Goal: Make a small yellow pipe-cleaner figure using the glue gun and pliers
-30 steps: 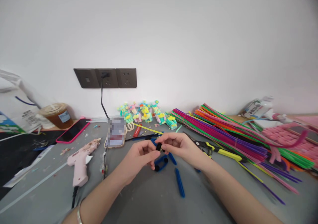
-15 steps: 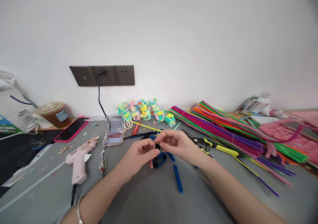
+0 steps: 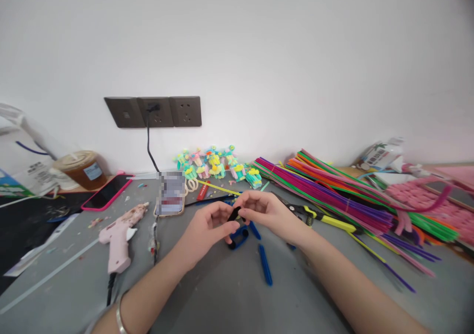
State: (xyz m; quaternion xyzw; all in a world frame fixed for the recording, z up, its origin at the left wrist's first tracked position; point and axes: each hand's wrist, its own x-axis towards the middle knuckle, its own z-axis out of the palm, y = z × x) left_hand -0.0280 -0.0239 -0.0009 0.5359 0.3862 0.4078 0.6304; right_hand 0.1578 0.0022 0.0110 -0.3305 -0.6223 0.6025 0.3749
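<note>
Between my two hands is a short black pipe cleaner piece, pinched by the fingertips. My left hand grips its lower left end with thumb and fingers. My right hand closes on its upper right end. Just beneath, a bent blue pipe cleaner piece with black ends lies on the grey mat, partly hidden by my left fingers. A straight blue pipe cleaner piece rests nearer to me. Behind my right wrist are pliers with yellow and black handles.
A pink glue gun and a phone lie at left, near a pink-edged phone and a drink cup. Small pastel figures stand by the wall. Bundled coloured pipe cleaners spread across the right.
The black piece has turned from nearly upright to slanting, and more of it shows between my fingers. Both hands stay in almost the same place.
</note>
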